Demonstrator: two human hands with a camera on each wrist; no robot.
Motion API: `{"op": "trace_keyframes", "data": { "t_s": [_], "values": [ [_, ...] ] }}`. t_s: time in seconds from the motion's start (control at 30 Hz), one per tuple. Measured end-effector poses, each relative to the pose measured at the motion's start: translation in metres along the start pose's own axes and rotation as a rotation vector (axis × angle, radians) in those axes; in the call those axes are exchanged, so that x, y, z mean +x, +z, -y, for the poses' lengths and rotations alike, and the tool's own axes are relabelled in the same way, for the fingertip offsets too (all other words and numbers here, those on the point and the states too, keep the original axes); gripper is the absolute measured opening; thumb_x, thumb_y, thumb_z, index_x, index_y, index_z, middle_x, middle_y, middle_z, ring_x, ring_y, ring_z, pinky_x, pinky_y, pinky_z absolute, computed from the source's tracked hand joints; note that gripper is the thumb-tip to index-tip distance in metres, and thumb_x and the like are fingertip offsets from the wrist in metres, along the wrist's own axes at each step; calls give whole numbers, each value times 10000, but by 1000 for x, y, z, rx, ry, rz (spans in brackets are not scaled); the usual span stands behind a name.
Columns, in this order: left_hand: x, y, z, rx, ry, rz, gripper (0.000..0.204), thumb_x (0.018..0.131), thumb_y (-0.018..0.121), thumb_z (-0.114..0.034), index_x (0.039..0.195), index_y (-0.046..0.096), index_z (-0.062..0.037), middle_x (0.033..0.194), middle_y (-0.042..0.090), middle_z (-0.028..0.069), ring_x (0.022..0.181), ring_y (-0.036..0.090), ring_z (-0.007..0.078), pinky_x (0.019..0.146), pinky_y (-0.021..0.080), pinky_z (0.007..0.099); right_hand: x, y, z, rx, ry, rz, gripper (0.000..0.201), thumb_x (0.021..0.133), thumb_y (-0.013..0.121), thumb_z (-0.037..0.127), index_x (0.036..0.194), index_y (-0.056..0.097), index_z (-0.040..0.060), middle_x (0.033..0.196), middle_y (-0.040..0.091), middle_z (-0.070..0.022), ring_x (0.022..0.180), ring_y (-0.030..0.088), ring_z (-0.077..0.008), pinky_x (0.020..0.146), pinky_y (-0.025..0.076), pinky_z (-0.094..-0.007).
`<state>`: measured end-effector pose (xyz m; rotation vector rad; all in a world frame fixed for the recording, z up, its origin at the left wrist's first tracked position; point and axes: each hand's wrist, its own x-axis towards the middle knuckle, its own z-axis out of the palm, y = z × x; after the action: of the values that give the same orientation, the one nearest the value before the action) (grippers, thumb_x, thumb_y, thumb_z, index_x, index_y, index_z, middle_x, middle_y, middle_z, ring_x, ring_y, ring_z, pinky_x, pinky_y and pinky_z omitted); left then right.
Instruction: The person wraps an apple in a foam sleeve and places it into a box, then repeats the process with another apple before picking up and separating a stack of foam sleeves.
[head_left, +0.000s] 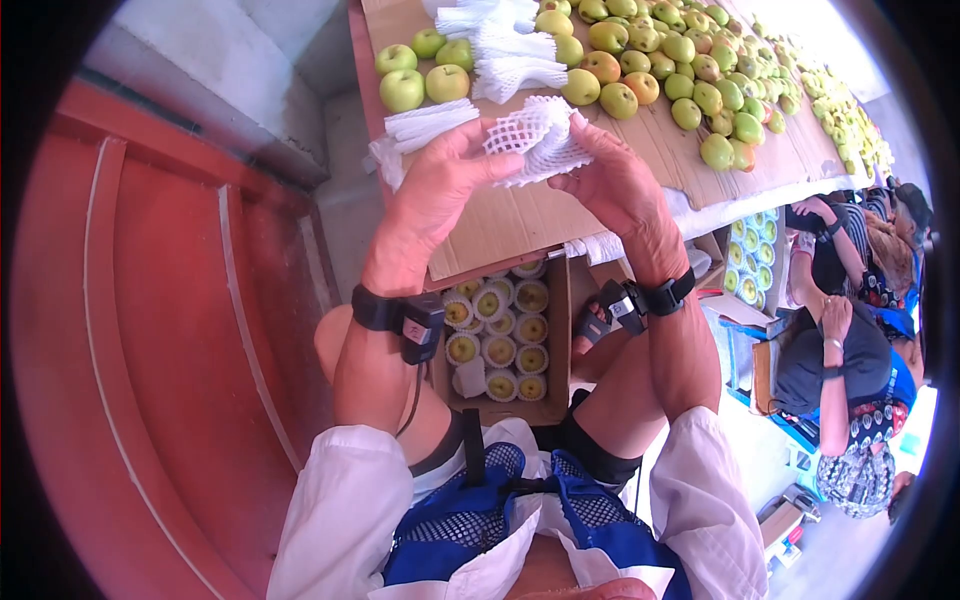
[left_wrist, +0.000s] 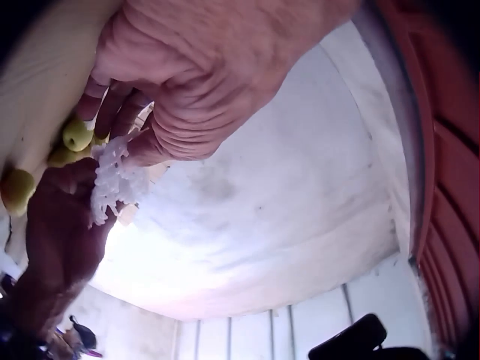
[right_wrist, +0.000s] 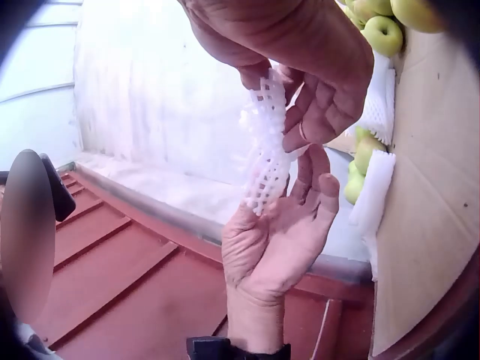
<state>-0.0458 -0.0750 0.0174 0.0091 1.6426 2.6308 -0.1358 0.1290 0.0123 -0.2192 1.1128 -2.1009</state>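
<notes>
Above the front edge of the cardboard-covered table, both hands hold a white foam fruit net (head_left: 541, 140) between them. My left hand (head_left: 440, 190) pinches its left side with the thumb in front, and my right hand (head_left: 618, 185) grips the right side. In the right wrist view the foam net (right_wrist: 268, 146) stretches between the two hands, its mesh spread, and no fruit shows inside. Just behind the left hand lies a stack of flattened foam nets (head_left: 428, 124). A few green apples (head_left: 402, 89) sit beyond that stack.
A larger pile of foam nets (head_left: 505, 50) lies mid-table, beside many loose apples (head_left: 690, 60) spread rightward. Below the table edge, between the knees, stands a carton (head_left: 558, 345) of netted apples. A red panelled wall (head_left: 170, 330) is at left. Other people (head_left: 850, 350) sit at right.
</notes>
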Motion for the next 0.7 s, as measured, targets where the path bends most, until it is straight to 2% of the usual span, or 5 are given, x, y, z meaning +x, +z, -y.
{"op": "trace_keyframes", "data": {
  "t_s": [0.13, 0.23, 0.33, 0.53, 0.7],
  "values": [
    [0, 3, 0, 177, 2, -47, 354, 943, 679, -95, 1278, 605, -8, 1173, 665, 50, 1075, 616, 141, 995, 454, 304, -1, 4, 2, 75, -39, 19, 374, 1040, 564, 281, 1300, 591, 13, 1240, 661, -77, 1125, 635, -199, 969, 512, -408],
    [3, 1, 5, 81, -49, -128, 304, 952, 667, -94, 1242, 622, -14, 1162, 672, 51, 1086, 617, 139, 999, 462, 315, 1, -1, 1, 146, -35, 42, 371, 1045, 550, 254, 1307, 573, -8, 1260, 652, -100, 1153, 633, -219, 1025, 498, -431],
    [5, -1, 9, -156, -61, -85, 264, 963, 652, -95, 1216, 632, -22, 1155, 679, 53, 1083, 629, 148, 987, 483, 339, -1, -2, 0, 179, -38, 61, 376, 1043, 553, 247, 1312, 564, -16, 1264, 648, -109, 1149, 636, -226, 1041, 493, -427],
    [7, 5, 9, -369, -93, -73, 254, 1002, 607, -148, 1220, 632, -22, 1176, 681, 66, 1083, 643, 192, 974, 501, 375, -6, 4, -1, 155, -41, 60, 407, 1047, 541, 266, 1366, 515, 15, 1322, 614, -88, 1205, 596, -226, 1072, 453, -440],
    [6, 8, 16, -256, -82, -103, 296, 1013, 594, -186, 1252, 613, -14, 1240, 658, 77, 1135, 621, 207, 1011, 482, 385, -9, 6, -1, 151, -28, 115, 406, 1048, 539, 270, 1372, 513, 27, 1337, 603, -78, 1220, 585, -225, 1083, 436, -441]
  ]
}}
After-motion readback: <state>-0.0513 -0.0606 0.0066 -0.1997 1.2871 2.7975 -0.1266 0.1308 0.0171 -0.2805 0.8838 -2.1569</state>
